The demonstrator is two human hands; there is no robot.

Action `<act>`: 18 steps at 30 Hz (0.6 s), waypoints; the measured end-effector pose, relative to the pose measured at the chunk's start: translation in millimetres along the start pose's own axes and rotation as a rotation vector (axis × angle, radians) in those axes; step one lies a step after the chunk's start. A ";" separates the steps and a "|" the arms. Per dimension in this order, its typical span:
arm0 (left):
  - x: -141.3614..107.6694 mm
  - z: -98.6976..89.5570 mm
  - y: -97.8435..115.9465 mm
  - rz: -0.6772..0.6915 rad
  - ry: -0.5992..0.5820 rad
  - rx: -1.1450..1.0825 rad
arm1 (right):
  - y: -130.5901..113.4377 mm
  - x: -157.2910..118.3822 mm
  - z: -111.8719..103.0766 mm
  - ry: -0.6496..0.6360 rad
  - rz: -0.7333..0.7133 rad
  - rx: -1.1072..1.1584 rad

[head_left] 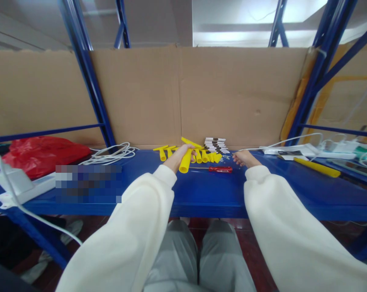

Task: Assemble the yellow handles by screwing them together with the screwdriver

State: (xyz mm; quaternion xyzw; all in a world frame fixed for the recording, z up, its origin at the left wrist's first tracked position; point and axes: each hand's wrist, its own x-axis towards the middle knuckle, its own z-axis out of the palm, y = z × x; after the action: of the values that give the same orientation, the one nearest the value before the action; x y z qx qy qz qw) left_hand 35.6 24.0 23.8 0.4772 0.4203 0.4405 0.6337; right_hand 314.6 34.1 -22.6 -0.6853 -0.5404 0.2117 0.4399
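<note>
My left hand is wrapped round a yellow T-shaped piece, whose wide tube end points toward me. My right hand is over the blue shelf with its fingers curled; whatever they hold, if anything, is too small to make out. Between the hands, a screwdriver with a red handle lies on the shelf. Behind it are several yellow tube pieces, smaller yellow parts and a stack of white and dark pieces. More yellow T-shaped pieces stand left of my left hand.
A red plastic bag, a white power strip and a coiled white cable are at the left. To the right lie a yellow-handled tool and white cables. Cardboard closes off the back between blue posts.
</note>
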 end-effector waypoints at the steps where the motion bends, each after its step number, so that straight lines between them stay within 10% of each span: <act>1: -2.9 -7.2 0.3 0.000 0.039 -0.001 | -2.1 -2.5 -2.2 0.014 0.053 -0.046; 7: -11.4 -30.1 -6.7 0.031 0.114 -0.094 | -15.0 -23.6 -7.8 -0.038 0.239 -0.194; 18: -14.2 -28.7 -10.0 0.035 0.133 -0.126 | -10.4 -18.6 -8.9 -0.049 0.149 -0.432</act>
State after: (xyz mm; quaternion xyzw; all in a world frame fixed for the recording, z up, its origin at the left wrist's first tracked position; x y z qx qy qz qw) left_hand 6.1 15.6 10.2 0.4136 0.4243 0.5078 0.6253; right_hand 309.6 13.8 -12.8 -0.7962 -0.5315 0.1395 0.2531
